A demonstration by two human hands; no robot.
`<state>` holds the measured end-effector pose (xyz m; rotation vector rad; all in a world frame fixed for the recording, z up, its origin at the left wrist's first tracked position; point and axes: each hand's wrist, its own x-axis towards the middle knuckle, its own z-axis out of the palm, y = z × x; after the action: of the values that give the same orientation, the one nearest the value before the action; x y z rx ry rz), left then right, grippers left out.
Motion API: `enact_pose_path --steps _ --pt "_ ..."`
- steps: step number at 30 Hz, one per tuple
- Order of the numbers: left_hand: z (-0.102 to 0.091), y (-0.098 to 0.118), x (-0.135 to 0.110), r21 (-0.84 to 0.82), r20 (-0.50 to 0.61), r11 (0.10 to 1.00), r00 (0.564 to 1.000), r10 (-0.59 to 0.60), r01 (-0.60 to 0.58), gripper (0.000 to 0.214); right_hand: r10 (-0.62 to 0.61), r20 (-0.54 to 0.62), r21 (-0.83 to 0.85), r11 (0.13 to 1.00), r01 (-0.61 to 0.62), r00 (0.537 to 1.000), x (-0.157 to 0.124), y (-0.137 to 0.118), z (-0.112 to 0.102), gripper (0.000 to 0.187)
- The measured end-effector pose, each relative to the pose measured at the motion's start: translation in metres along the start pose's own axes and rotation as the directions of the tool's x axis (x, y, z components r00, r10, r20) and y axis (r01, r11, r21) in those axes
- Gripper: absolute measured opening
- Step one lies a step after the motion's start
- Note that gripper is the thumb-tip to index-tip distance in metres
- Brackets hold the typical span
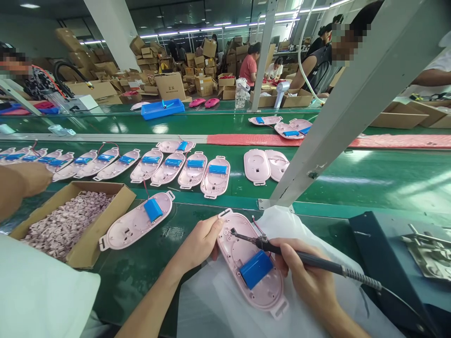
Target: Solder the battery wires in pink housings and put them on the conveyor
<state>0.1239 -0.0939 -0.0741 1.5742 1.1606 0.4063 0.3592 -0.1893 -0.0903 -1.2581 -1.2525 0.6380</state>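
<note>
A pink oval plastic shell (243, 256) with a blue battery pack (256, 268) lies on a white sheet (218, 295) in front of me. My left hand (199, 241) grips the shell's left edge, fingers curled on the rim. My right hand (305, 277) is closed round a black soldering iron (299, 256); its tip touches the inside of the shell near the top end, beside thin red wires. A second pink shell with a blue battery (137, 220) lies to the left.
A cardboard box of small pink parts (66, 223) stands at left. Several pink shells with batteries (169, 166) lie in a row on the green conveyor belt (369, 178). A slanted grey post (338, 117) crosses right. A dark metal stand (398, 263) sits at right. Other people work beyond.
</note>
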Motion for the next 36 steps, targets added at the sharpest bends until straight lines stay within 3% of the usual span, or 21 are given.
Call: enact_pose_path --steps 36 --pt "0.0007 -0.0002 0.0015 -0.017 0.009 1.0 1.0 -0.023 0.023 0.05 0.016 0.009 0.031 0.999 -0.016 1.0 0.002 -0.0029 0.0004 0.035"
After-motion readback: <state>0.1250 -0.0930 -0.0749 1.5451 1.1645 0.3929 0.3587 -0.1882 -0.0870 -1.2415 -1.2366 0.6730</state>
